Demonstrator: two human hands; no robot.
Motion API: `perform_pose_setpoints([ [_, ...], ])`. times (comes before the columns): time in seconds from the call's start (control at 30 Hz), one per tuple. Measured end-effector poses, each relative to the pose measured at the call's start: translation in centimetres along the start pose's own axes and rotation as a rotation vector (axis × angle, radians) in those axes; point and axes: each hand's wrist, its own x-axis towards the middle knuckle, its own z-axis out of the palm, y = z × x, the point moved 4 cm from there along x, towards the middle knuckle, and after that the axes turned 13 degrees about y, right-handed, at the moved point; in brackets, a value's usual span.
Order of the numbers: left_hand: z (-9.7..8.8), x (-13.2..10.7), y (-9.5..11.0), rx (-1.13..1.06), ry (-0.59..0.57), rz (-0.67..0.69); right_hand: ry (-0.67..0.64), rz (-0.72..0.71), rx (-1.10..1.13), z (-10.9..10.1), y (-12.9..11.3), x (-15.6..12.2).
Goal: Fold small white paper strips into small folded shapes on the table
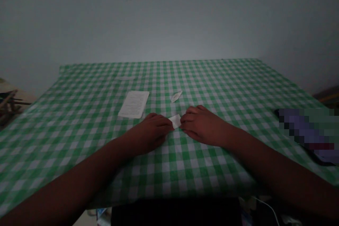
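Observation:
A small folded piece of paper with faint printed lines lies between my hands, low over the tablecloth. My left hand is closed, with its fingertips on the paper's left edge. From the other side, my right hand pinches the right edge, fingers curled together. My thumbs and the paper's outer corners are partly hidden. Just beyond the hands lies a small folded paper shape, pointed at its ends. To the left of it rests a stack of printed paper sheets.
A green and white checked tablecloth covers the table, which meets a pale wall at the back. At the right edge lies a dark-edged flat object, mostly pixelated. Below the front edge, a white cable hangs at right.

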Motion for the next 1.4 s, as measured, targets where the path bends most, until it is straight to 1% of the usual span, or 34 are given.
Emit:
perform_pose_setpoints([
  [0.1, 0.2, -0.3, -0.3, -0.020, 0.041, 0.025, 0.005, 0.008, 0.002, -0.2, 0.0, -0.2],
  [0.17, 0.2, -0.5, -0.3, -0.010, 0.049, 0.020, 0.012, 0.012, -0.013, -0.3, -0.3, -0.3],
  [0.27, 0.0, -0.5, 0.0, 0.045, 0.002, -0.004, 0.014, 0.027, -0.053, -0.2, -0.7, -0.3],
  [0.37, -0.3, -0.5, 0.4, 0.087, -0.060, -0.022, 0.016, 0.095, -0.089, -0.1, -0.8, -0.4],
  [0.47, -0.4, -0.5, 0.7, 0.118, -0.075, -0.042, 0.026, 0.153, -0.107, -0.1, -0.8, -0.6],
  [0.7, -0.7, -0.6, 1.0, 0.120, -0.056, -0.069, 0.017, 0.289, -0.166, -0.4, 0.6, -1.4],
  [0.87, -0.7, -0.6, 1.0, 0.111, -0.041, -0.063, 0.030, 0.313, -0.154, -0.8, 1.2, -1.6],
  [1.0, 0.0, 0.1, 0.6, 0.078, -0.018, -0.066, 0.034, 0.345, -0.094, -0.7, 1.7, -1.0],
  [1.1, 0.7, 0.6, 0.3, 0.067, 0.011, -0.086, 0.082, 0.337, -0.036, -0.7, 1.7, -0.5],
  [1.2, 1.1, 0.9, 0.2, 0.095, 0.052, -0.100, 0.114, 0.289, 0.043, -0.6, 0.8, -0.1],
  [1.3, 1.0, 1.0, 0.3, 0.092, 0.122, -0.091, 0.134, 0.244, 0.058, -0.3, -0.4, 0.1],
  [1.4, 0.7, 1.0, 0.3, 0.052, 0.178, -0.090, 0.158, 0.213, 0.025, 0.1, -1.0, 0.3],
])
